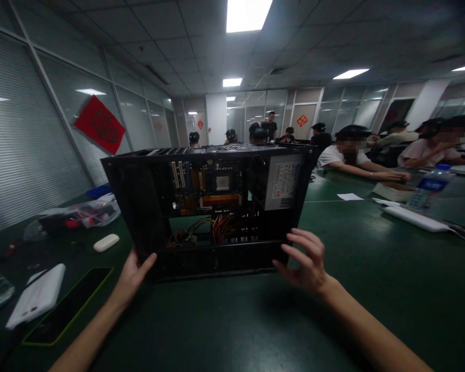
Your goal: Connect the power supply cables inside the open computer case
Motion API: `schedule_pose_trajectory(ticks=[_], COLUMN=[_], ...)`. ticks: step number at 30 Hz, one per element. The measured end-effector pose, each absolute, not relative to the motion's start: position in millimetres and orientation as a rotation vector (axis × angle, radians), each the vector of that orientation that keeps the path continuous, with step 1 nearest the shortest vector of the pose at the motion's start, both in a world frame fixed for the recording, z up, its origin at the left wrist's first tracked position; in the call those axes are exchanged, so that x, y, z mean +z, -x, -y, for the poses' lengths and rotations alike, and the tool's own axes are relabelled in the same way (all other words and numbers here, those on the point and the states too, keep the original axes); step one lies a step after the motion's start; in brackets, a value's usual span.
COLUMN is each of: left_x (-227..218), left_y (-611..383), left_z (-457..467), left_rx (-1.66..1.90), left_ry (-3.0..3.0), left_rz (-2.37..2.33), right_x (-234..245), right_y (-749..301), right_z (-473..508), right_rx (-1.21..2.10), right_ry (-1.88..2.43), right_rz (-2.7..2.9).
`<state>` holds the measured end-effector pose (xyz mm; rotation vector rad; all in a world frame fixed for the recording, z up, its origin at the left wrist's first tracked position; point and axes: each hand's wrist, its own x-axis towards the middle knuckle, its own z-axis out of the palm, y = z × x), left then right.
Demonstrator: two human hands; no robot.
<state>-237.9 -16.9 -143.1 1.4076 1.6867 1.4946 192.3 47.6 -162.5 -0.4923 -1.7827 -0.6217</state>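
An open black computer case (225, 258) stands on the green table in front of me. Inside it show a motherboard (211, 181), a power supply (285, 178) with a label at the upper right, and a bundle of coloured cables (219, 227) lower down. My left hand (134, 271) grips the lower left corner, its thumb over the front edge and its other fingers hidden behind the side. At the lower right corner, my right hand (304, 261) has its fingers spread and curved, with fingertips at the case's edge; whether they press on it I cannot tell.
Left on the green table (232, 330) lie a plastic bag (81, 214), a white oval object (106, 242), a white device (36, 294) and a black strip with a yellow-green edge (70, 305). A water bottle (430, 186) and small box (394, 190) stand right, near seated people.
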Motion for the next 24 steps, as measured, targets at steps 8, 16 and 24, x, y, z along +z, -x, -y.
schedule_pose_trajectory(ticks=[8, 16, 24], left_x=[-149.0, -154.1, -170.5], left_y=[226.6, 209.3, 137.5], left_z=[5.1, 10.5, 1.4], left_rx=[1.498, 1.446, 1.313], left_ry=[-1.125, -1.258, -1.504], left_rz=[-1.553, -1.605, -1.399], right_x=[-169.4, -155.0, -164.4], right_y=[-203.2, -205.8, -293.5], right_z=[-66.4, -82.1, -131.6], right_rx=[0.469, 0.426, 0.262], right_ry=[1.084, 1.153, 1.317], right_rz=[1.506, 1.519, 1.394])
